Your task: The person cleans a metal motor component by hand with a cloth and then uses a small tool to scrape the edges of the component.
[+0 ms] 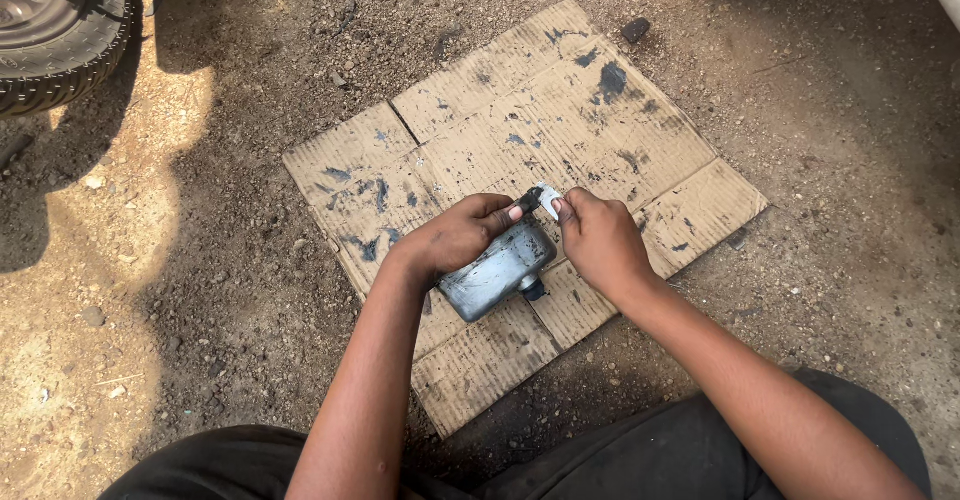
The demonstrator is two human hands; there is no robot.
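Grey metal canister (497, 278) lies on a stained cardboard sheet (600, 130) spread over the dirt ground (230, 290), near the sheet's near edge. Left hand (462, 235) wraps closed over its top. Right hand (600, 242) pinches a small pale piece (548, 200) at the canister's far end. A tyre (62, 35) sits far left.

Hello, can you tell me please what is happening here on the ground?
A person crouches over a flattened piece of cardboard lying on dirt ground. The left hand steadies a grey metal part on the cardboard, with its grip near a dark fitting at the part's top. The right hand pinches a small pale piece against that same spot. The cardboard carries dark smears. A tyre stands at the upper left.
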